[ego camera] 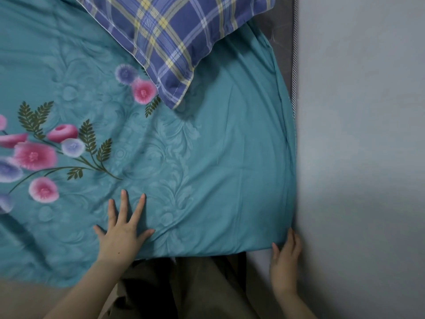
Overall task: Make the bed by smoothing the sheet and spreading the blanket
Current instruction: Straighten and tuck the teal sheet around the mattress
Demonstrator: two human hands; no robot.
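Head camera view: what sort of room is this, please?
Most likely a bedroom: a teal flowered sheet covers a grey mattress set against a plain grey wall, and a plaid pillow lies on the sheet.

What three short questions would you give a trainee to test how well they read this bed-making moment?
1. True or false: the left hand lies flat, with its fingers spread, on the sheet.
2. Fill the gap: the pillow has a blue ___ pattern.
3. Choose one. The right hand is: A) on the pillow; B) at the near corner of the sheet, beside the wall; C) out of view.

Key: 1 true; 2 plaid; 3 B.
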